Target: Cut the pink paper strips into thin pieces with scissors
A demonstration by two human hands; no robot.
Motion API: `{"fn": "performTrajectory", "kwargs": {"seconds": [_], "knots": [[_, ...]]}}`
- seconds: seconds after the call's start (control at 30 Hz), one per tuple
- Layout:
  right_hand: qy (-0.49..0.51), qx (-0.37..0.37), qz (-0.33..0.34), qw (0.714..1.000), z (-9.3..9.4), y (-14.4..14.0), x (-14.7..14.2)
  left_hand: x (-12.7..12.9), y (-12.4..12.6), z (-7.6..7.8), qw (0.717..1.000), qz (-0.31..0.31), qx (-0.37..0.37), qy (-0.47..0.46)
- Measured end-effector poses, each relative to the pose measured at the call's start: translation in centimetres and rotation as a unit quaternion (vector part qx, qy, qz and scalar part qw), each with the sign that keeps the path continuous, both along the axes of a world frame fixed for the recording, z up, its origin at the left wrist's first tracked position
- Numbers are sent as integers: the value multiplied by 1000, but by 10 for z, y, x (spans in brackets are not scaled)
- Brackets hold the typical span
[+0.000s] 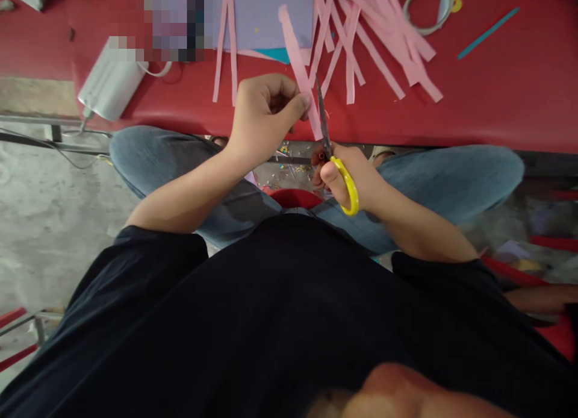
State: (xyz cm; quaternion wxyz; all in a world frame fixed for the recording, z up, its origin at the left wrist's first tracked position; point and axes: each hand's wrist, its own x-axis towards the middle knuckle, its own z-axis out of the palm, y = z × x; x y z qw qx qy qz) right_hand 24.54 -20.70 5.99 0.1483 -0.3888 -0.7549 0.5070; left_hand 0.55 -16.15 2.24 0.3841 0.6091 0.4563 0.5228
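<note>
Between thumb and fingers, my left hand (266,114) pinches a pink paper strip (297,62) that slants over the table's near edge. My right hand (347,174) is closed around the yellow handle of a pair of scissors (345,189). The dark blades point up and lie just right of the strip's lower end; whether they touch it I cannot tell. Several loose pink paper strips (350,74) lie in a crossed pile beyond the scissors. Two narrow pink strips (233,50) rest left of my left hand, partly over a lilac sheet (266,14).
On the red table (497,99) are a roll of tape (427,29) and a blue strip (487,34) to the right. A white power bank (112,81) with a cable sits at the left. Paper scraps litter the floor between my knees. Another person's arm (546,297) shows at the lower right.
</note>
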Motion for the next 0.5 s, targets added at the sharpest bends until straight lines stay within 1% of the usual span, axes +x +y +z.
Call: {"fn": "performTrajectory", "kwargs": {"seconds": [0.13, 0.27, 0.4, 0.5], "knots": [[-8, -7, -11, 1000, 2, 1, -1, 6, -6, 9, 1000, 8, -17, 14], [-13, -30, -16, 999, 3, 1, -1, 7, -5, 11, 999, 31, -11, -8], [-10, -14, -12, 1000, 3, 0, -1, 6, -1, 6, 999, 43, 6, -24], [-3, -6, -17, 1000, 5, -2, -3, 5, 2, -1, 1000, 26, 2, -12]]}}
